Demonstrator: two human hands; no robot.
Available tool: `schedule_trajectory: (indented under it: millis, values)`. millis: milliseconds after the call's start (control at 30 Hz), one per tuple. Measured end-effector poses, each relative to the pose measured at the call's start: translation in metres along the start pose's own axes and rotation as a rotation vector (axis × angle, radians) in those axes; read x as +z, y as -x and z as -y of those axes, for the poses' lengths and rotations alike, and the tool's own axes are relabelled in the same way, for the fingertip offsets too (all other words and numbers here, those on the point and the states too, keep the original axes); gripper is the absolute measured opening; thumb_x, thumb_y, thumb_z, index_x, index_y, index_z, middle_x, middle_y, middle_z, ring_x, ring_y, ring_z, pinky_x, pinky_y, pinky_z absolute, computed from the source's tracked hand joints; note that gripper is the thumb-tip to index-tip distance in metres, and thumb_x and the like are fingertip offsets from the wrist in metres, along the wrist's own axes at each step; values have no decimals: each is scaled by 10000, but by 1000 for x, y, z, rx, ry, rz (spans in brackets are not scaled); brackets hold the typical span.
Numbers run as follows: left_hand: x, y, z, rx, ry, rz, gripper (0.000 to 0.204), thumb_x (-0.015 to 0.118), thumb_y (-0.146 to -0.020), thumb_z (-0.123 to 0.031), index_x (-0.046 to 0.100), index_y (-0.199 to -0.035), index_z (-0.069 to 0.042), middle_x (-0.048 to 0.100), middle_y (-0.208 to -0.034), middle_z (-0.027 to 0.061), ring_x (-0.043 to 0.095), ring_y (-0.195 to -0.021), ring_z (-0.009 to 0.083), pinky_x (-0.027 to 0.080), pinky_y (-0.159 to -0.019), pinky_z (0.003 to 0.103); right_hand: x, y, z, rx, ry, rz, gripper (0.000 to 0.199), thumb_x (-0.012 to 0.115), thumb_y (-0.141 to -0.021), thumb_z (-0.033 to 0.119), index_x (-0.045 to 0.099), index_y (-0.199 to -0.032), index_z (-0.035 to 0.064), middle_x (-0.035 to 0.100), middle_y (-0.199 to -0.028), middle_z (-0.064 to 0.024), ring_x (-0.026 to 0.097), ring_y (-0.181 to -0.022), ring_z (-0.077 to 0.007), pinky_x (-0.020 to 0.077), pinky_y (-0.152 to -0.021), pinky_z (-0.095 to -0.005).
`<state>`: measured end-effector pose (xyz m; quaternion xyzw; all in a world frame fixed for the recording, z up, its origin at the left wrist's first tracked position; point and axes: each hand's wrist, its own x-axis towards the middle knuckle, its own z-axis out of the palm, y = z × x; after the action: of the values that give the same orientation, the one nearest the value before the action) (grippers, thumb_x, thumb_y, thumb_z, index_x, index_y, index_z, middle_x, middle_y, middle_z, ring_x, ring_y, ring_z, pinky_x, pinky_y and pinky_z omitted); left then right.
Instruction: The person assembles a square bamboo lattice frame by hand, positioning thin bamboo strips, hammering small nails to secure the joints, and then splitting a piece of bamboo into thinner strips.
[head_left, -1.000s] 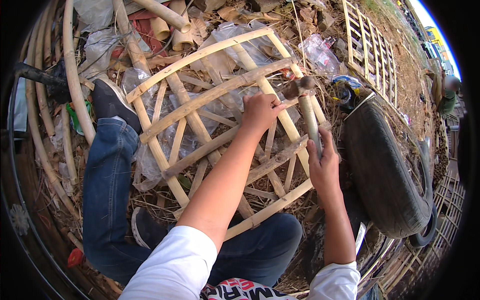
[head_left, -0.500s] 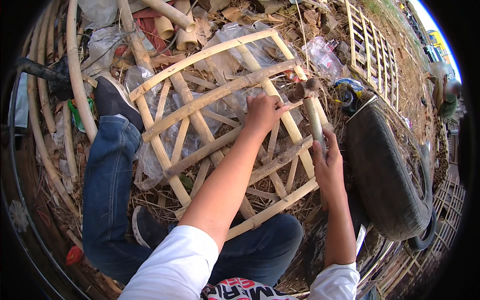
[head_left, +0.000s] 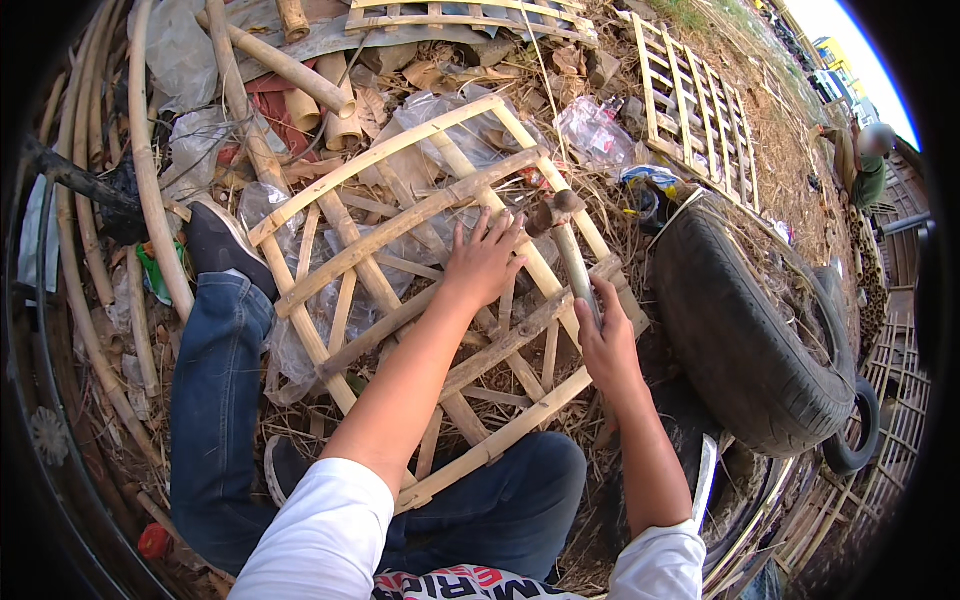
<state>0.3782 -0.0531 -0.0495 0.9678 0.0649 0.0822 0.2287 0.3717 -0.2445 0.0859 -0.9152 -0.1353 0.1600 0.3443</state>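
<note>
while the left hand [head_left: 485, 262] lies splayed on the bamboo frame [head_left: 400, 232], the right hand [head_left: 608, 338] is clamped round the hammer [head_left: 573, 250]. hands apart, near each other. frame sits left of the black tire [head_left: 735, 325], lower edge at the bent leg [head_left: 515, 490].

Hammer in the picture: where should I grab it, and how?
Probably low on the handle, coming from the near right side, where the right hand holds it. The handle is long, straight and slim, so it should be easy to wrap a hand around. Its lower end points toward the person, and the metal head sits at the far end, best left free.
</note>
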Motion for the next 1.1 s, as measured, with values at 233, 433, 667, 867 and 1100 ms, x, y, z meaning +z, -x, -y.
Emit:
schedule_trajectory:
  millis: [233,433,667,867,1100]
  values:
    - [-8,-3,-6,-52,-17,176,462,351,-1015,-344,414,-1424,-138,247,-1569,41,166,-1461,288,261,-1106,600,8,-12,-10,-86,47,-25,385,538,-974,231,451,-1305,55,646,-832,-274,658,-818,-424,489,-732,-439]
    - [-1,1,2,-38,-30,74,457,354,-1014,-343,424,-1419,-143,272,-1560,45,196,-1453,287,295,-1096,584,2,-4,19,-31,-11,-13,371,535,-973,224,450,-1297,65,631,-771,-265,657,-776,-419,485,-697,-438]
    - [-1,-2,-4,-25,-60,85,467,361,-1012,-335,397,-1440,-151,299,-1547,55,230,-1442,300,321,-1078,581,4,-17,2,-76,71,-19,375,536,-970,228,464,-1294,54,623,-728,-254,654,-724,-403,482,-681,-430]
    - [3,0,2,-22,-48,18,442,368,-1010,-317,435,-1415,-151,312,-1540,55,238,-1440,298,343,-1054,590,11,-9,5,-72,64,-56,376,533,-974,232,460,-1300,60,601,-657,-226,629,-625,-362,466,-624,-416]
    - [5,1,2,-24,-42,-1,447,376,-1006,-330,434,-1415,-159,332,-1532,48,257,-1433,297,360,-1041,594,5,-3,17,-71,62,-45,359,542,-971,211,458,-1289,69,586,-622,-201,618,-579,-347,459,-581,-402]
